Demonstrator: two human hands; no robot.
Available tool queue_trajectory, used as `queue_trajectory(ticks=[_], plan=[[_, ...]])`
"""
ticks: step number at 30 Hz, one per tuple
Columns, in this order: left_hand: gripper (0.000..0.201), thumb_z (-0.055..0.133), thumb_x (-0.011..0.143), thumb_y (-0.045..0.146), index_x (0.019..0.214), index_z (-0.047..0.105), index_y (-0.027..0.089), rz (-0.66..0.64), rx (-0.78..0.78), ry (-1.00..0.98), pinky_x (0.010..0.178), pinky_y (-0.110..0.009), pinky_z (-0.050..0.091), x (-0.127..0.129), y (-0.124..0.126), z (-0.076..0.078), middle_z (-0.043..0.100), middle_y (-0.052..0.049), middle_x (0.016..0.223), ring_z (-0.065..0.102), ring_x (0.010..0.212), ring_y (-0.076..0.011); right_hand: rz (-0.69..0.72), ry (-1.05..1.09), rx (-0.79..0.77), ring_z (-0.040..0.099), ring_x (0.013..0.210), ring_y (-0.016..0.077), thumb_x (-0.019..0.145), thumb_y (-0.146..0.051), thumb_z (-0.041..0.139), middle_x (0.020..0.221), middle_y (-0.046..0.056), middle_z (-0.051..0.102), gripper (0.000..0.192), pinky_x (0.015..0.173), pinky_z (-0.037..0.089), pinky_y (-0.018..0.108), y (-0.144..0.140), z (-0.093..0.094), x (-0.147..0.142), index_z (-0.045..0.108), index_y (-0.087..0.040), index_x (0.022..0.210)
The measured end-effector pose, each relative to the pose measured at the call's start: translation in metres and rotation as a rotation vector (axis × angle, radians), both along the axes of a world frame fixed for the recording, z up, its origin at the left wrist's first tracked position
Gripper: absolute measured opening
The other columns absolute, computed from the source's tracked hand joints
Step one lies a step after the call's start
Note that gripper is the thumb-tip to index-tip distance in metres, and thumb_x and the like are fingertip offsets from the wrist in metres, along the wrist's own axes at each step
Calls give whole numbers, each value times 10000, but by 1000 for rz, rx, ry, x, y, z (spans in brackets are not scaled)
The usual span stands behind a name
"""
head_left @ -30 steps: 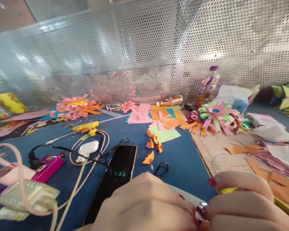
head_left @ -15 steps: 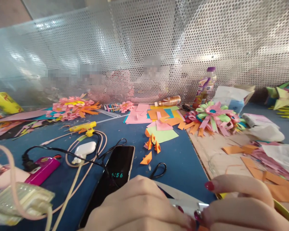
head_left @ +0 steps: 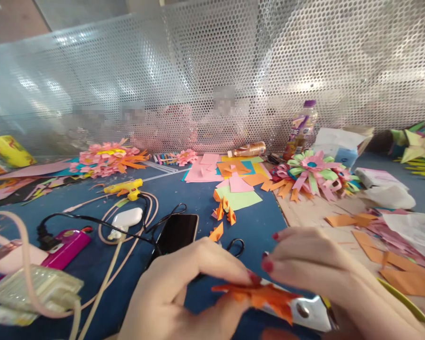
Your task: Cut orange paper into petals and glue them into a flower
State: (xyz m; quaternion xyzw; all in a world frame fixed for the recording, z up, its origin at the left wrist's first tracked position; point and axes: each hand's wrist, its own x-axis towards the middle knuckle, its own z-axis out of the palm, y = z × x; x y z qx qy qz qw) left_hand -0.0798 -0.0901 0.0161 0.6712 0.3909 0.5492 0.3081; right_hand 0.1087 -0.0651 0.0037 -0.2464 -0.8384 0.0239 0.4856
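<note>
Two hands, left hand (head_left: 177,293) pinching one orange paper piece (head_left: 258,295), right hand (head_left: 318,269) seemingly on one scissors (head_left: 304,311)

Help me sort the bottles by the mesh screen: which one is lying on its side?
The gold-brown bottle lies flat behind the paper sheets; the purple-capped bottle to its right stands upright.

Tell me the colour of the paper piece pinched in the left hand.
Orange: the paper piece in the left hand, head view.

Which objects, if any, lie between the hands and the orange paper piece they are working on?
None visible: the left hand already pinches the orange paper piece, and the right hand holds scissors against it.
</note>
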Motion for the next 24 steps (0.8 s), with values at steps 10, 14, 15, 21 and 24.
queue_trajectory(ticks=[10, 14, 15, 21, 24], plan=[[185, 713, 670, 182, 845, 677, 227, -37, -203, 31, 630, -246, 554, 0, 8, 3, 694, -46, 787, 662, 702, -183, 28, 26, -374, 646, 682, 136, 808, -192, 593, 759, 19, 665, 61, 596, 548, 205, 5, 11, -8, 632, -236, 824], [79, 686, 711, 204, 787, 670, 209, -24, -240, -5, 673, -261, 553, 1, 8, 5, 679, -55, 797, 660, 746, -189, 79, 48, -371, 637, 692, 131, 801, -197, 589, 755, 17, 661, 57, 631, 549, 209, 7, 6, -10, 630, -230, 822], [46, 679, 722, 208, 766, 667, 204, -12, -238, -23, 680, -262, 554, 1, 8, 5, 675, -56, 790, 658, 749, -188, 79, 46, -393, 638, 700, 131, 801, -201, 590, 770, 18, 664, 64, 632, 550, 208, 7, 6, -10, 631, -232, 838], [29, 679, 735, 206, 736, 651, 196, 3, -231, -91, 691, -244, 559, 1, 9, 6, 663, -52, 775, 651, 797, -188, 29, 10, -445, 640, 703, 134, 797, -215, 606, 795, 5, 671, 66, 619, 547, 211, 6, 10, -9, 628, -246, 850], [26, 673, 734, 187, 745, 652, 199, -14, -199, -11, 684, -247, 555, -1, 9, 6, 666, -48, 769, 651, 772, -183, 56, -12, -352, 624, 665, 129, 805, -188, 589, 733, 5, 657, 54, 616, 531, 222, 6, 11, -11, 617, -233, 794]])
